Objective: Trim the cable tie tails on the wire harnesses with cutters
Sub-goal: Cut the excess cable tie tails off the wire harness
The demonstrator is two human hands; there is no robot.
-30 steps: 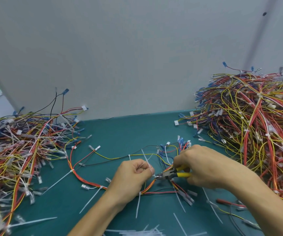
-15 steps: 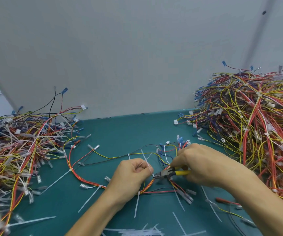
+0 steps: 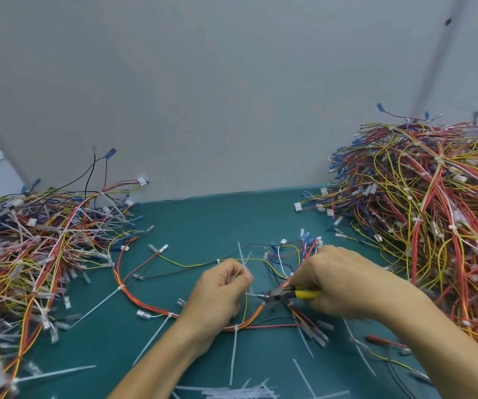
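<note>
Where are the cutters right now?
Head view, centre-right on the green mat: the right hand grips the yellow-handled cutters, nose pointing left toward the left hand, which pinches cable tie tails, just above the wire harness.

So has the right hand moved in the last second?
No. Against the white connector on the table, the right hand sits where it did, gripping the cutters beside the left hand, which pinches cable tie tails.

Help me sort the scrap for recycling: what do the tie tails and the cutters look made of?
Tie tails: translucent white, thin bendy strips, likely nylon plastic. Cutters: glossy yellow handles, probably a plastic sleeve; dull grey jaws, seemingly steel.
</note>
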